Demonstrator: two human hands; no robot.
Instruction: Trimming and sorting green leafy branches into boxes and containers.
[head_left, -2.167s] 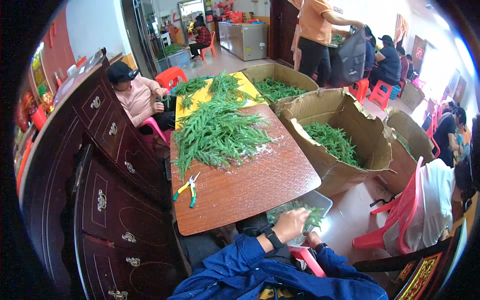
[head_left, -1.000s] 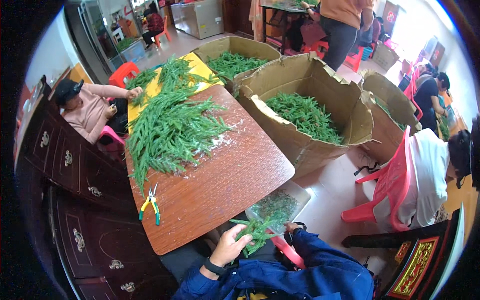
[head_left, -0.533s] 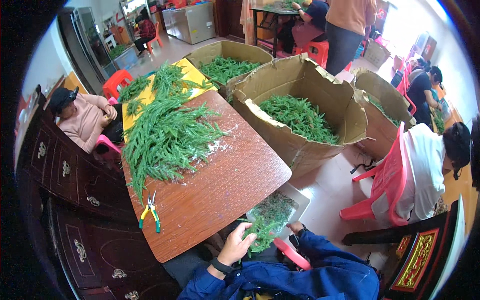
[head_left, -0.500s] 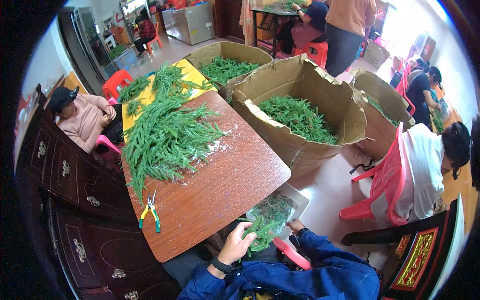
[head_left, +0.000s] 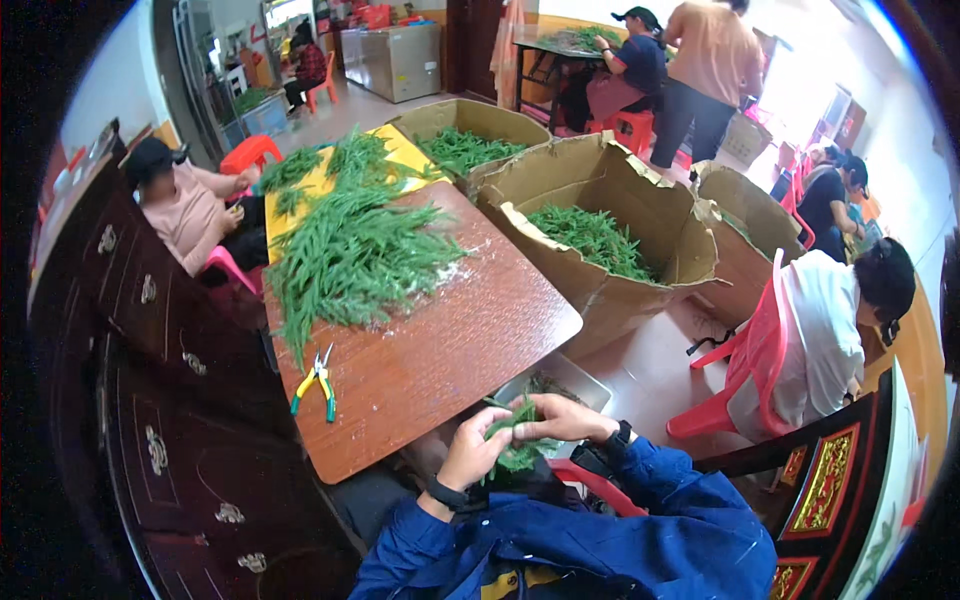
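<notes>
Close to my lap, below the table's near edge, my left hand point(head_left: 470, 452) is closed round a green artificial foliage sprig point(head_left: 518, 458), whose leaves stick out below my fingers. My right hand point(head_left: 562, 418) meets it from the right, its fingers closed on the top of the same sprig. The fingertips partly hide the stem. On the brown table point(head_left: 470, 345), a large heap of similar green sprigs point(head_left: 365, 260) lies toward the left. Yellow-and-green-handled pliers point(head_left: 317, 386) rest near the left edge, handles toward me.
A pale tray point(head_left: 590, 388) with green scraps sits under the table's edge. Past the table stand cardboard boxes point(head_left: 640, 270) of green sprigs. Dark drawers point(head_left: 190, 400) flank the left. A person on a pink chair point(head_left: 745, 365) sits at right; other people work farther off.
My right hand has come up and left from beside the tray to the sprig in my left hand, where both now grip it. The whole view has shifted slightly.
</notes>
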